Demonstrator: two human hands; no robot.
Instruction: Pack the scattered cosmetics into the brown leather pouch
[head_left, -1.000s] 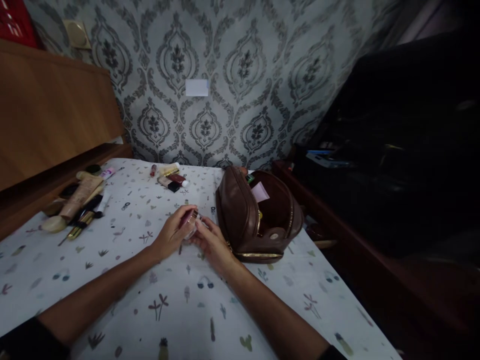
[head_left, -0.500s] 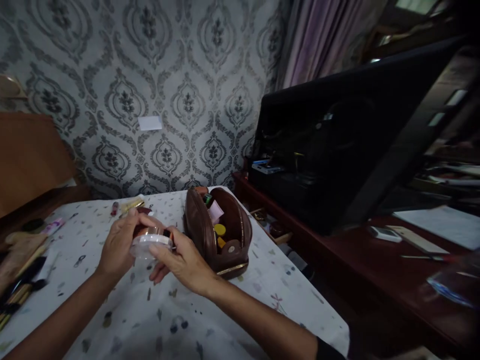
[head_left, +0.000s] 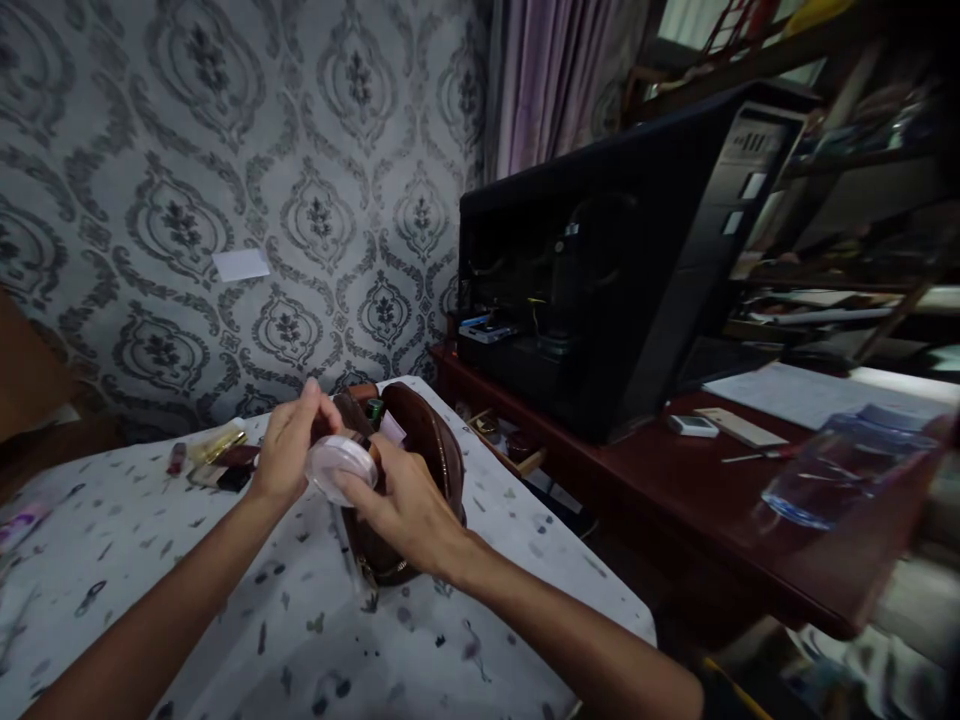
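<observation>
Container [head_left: 330, 464], round, clear-edged and pale-faced, sits between the two hands over the patterned worktop [head_left: 300, 640], in front of the brown bag [head_left: 431, 440]. The right hand [head_left: 412, 500] is clamped on it, thumb across the pale face; its other fingers are mostly hidden behind. The left hand [head_left: 289, 445] is at the container's left edge, fingers bent and pointing upward; whether it grips or only touches, I cannot tell.

The hands and container cover much of the bag, which stands open. Inside it a green item [head_left: 373, 408] and a pale pink item [head_left: 392, 430] show only in part, and the rest of the inside is dark or blocked by the right hand. A small drawer [head_left: 531, 462] beyond the bag is pulled open; its contents are too dark to name.

Left of the hands lie a small reddish tube [head_left: 177, 458] and a cluster of tubes [head_left: 217, 455], partly overlapping. A pinkish tube [head_left: 22, 525] is cut off by the left border.

On the dark red worktop [head_left: 675, 500] to the right stand a large black case [head_left: 675, 260], its interior hard to make out, and a blurred clear bottle [head_left: 840, 465], near a small white device [head_left: 692, 426].
</observation>
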